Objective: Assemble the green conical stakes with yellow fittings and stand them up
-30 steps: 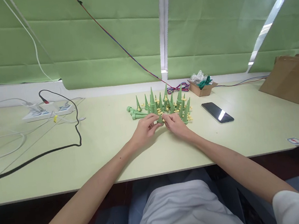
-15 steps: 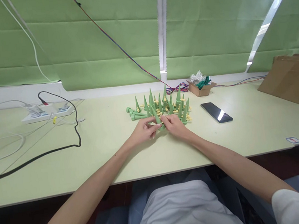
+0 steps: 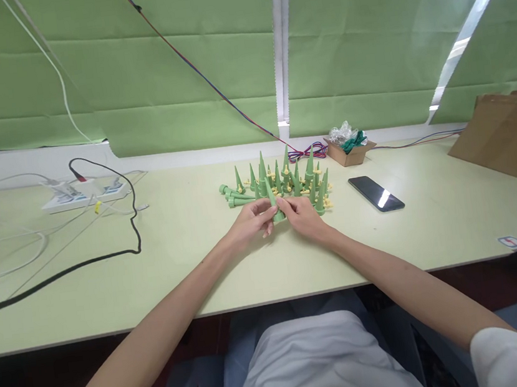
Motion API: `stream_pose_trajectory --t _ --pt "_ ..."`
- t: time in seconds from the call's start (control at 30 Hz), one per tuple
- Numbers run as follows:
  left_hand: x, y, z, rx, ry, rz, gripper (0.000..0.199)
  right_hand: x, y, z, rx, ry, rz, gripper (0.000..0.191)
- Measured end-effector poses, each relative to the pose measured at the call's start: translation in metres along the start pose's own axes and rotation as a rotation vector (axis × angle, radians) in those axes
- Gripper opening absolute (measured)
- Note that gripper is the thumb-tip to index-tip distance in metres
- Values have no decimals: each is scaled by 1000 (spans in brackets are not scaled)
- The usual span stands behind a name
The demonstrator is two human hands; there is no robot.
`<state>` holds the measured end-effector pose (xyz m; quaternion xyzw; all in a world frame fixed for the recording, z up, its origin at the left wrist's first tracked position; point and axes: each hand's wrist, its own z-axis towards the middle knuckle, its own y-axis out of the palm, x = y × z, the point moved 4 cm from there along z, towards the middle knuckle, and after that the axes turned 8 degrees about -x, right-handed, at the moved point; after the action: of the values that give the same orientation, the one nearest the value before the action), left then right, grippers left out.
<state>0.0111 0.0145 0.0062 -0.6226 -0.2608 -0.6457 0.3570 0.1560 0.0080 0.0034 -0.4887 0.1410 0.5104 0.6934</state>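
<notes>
A green plastic watering spike (image 3: 271, 193) stands nearly upright between my hands, its tip pointing up. My left hand (image 3: 249, 222) pinches it from the left with thumb and fingers. From the right, my right hand (image 3: 306, 216) is closed on its lower part; the fingertips hide any small piece there. Just behind and to the right, several more green watering spikes with small yellow valves (image 3: 309, 168) stand on their wide ends in a cluster. Several green tubes (image 3: 239, 201) lie on their sides left of the cluster.
A black phone (image 3: 376, 193) lies right of the cluster. Behind it sits a small cardboard box (image 3: 349, 156) with plastic wrap and green material. Folded cardboard (image 3: 506, 135) leans at far right. A white power strip (image 3: 84, 198) and a black cable (image 3: 83, 262) occupy the table's (image 3: 187, 227) left.
The watering spike between my hands has become more upright, with its tip slightly higher. Both hands stay in nearly the same place, and the cluster looks unchanged.
</notes>
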Motion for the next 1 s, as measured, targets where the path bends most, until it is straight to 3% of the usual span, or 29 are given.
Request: stream_pose_trajectory --t 0.4,1.0 --pt "-2 -1 3 86 36 48 47 -8 5 -4 -36 -45 -102 42" --pt "-10 -7 3 -9 48 107 49 -14 8 -9 -84 -165 -307 37"
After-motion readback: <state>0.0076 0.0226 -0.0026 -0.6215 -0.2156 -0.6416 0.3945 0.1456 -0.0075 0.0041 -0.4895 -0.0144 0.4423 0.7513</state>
